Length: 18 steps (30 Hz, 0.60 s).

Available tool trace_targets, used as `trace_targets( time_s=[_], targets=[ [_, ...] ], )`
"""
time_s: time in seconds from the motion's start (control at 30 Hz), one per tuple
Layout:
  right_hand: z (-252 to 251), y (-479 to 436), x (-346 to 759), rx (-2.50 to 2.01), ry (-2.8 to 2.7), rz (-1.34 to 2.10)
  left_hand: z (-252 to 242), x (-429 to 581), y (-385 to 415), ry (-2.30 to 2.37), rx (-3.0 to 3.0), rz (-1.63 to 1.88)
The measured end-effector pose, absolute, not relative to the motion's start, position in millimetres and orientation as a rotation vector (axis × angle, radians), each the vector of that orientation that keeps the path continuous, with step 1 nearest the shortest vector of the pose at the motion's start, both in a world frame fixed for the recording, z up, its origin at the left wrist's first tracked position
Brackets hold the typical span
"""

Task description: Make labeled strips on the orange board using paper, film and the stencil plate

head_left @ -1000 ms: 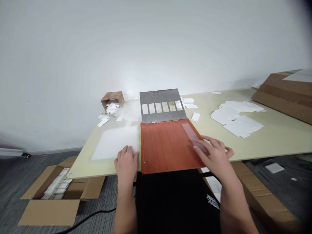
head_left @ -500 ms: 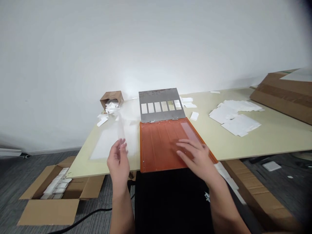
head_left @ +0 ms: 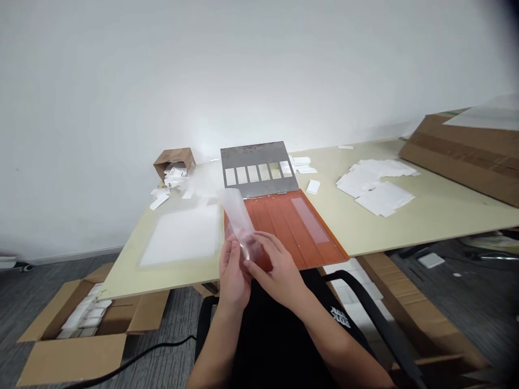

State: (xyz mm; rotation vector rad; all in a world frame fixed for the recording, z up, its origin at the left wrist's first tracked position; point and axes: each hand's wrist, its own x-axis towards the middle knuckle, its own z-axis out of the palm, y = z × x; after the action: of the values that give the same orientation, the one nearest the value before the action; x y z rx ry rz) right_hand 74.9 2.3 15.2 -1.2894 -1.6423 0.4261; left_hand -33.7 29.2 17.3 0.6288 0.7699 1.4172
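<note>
I am pinching a clear sleeve (head_left: 236, 213) by its lower end, my left hand (head_left: 233, 275) and right hand (head_left: 279, 273) both closing thumb and fingers on it; it is tilting up above the desk's (head_left: 425, 216) near edge, over the orange board's (head_left: 284, 221) near left corner; a white sheet (head_left: 182, 235) is lying just left; a metal plate (head_left: 255, 156) is lying at the board's far edge.

The strip (head_left: 237, 221) over the near corner of the orange board (head_left: 292, 227) is thin clear plastic, shiny and smooth. The orange board looks hard, matt and grooved. Behind it stands a dull grey metal plate (head_left: 253, 156). Left of it lies a milky matt sheet (head_left: 182, 235). Right of it lie white paper pieces (head_left: 375, 186) and a brown cardboard box (head_left: 466, 151).
</note>
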Motion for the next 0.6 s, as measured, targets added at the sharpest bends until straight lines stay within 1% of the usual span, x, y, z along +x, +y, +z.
trace_targets(
  time_s=[0.13, 0.3, 0.6],
  targets=[
    [17.4, 1.8, 82.5, -1.314, -1.663, 0.405, 19.1, -31.7, 30.7, 0.769, 0.640, 1.379],
    [17.1, 2.6, 90.4, -1.324, -1.706, 0.337, 15.6, -26.4, 29.8, 0.831, 0.831, 1.391],
    [25.4, -4.4, 101.0, -1.261, -1.659, 0.388, 10.1, -40.7, 36.8, 0.907, 1.199, 1.444]
  ],
)
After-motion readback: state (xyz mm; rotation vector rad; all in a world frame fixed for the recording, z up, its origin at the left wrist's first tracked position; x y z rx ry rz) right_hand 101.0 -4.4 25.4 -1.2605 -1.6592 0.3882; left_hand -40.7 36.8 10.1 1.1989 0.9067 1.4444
